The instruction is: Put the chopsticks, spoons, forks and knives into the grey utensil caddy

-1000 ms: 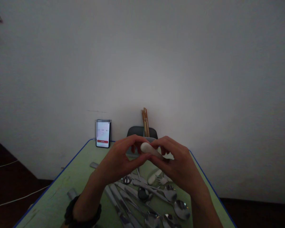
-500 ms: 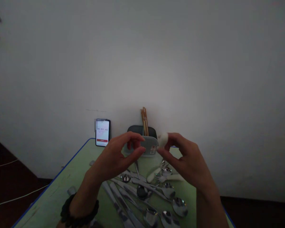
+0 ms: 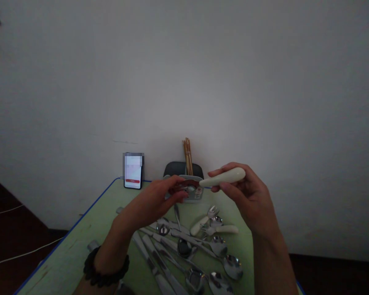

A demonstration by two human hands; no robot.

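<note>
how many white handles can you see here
3: one white handle held in the right hand, a second handle slanting on the green table, a third handle lying nearly level to its right. More could be hidden.

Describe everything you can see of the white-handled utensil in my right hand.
The white-handled utensil has a smooth, glossy handle, perhaps plastic or ceramic, plump and rounded at its right end, tapering leftward to a shiny, metal-looking part. It is raised above the green table, nearly level in the picture. The right hand grips the handle between thumb and fingers. The left hand is at the metal end; whether it touches is unclear, and the tip's shape can't be made out.
</note>
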